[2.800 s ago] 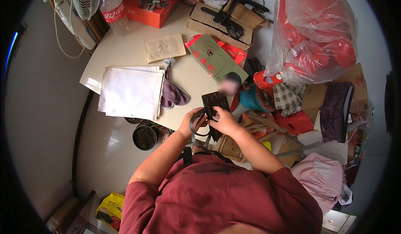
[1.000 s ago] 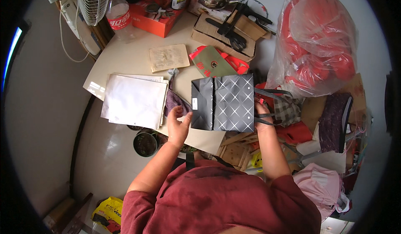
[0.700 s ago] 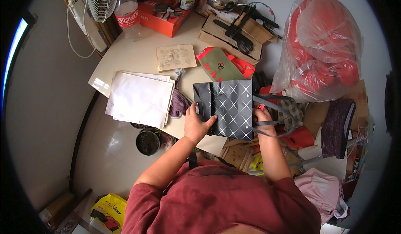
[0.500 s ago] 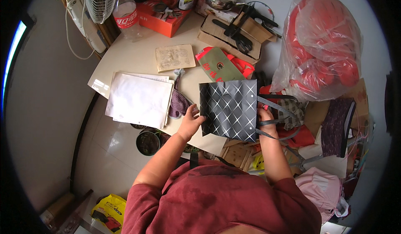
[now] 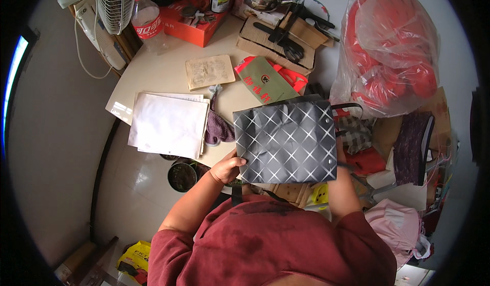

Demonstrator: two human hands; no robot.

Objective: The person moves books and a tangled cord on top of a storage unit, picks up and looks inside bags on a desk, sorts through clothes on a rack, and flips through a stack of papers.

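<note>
I hold a flat dark grey gift bag [image 5: 286, 142] with a silvery diamond pattern over the near edge of the table [image 5: 163, 76]. My left hand [image 5: 227, 167] grips its lower left corner. My right hand [image 5: 339, 149] is at the bag's right edge, mostly hidden behind it, and grips that side. The bag's black cord handles [image 5: 348, 107] stick out to the right.
On the table lie a stack of white papers [image 5: 168, 125], a purple cloth [image 5: 218, 127], a small tan booklet [image 5: 209, 71], a green and red bag [image 5: 266, 79], cardboard boxes with black tools [image 5: 286, 33] and a red box [image 5: 196, 18]. A big plastic sack of red things [image 5: 393, 56] stands at right.
The small folded dark bundle I held close with both hands has opened out into a flat bag. Over the last second it shifted slightly right and toward me.
</note>
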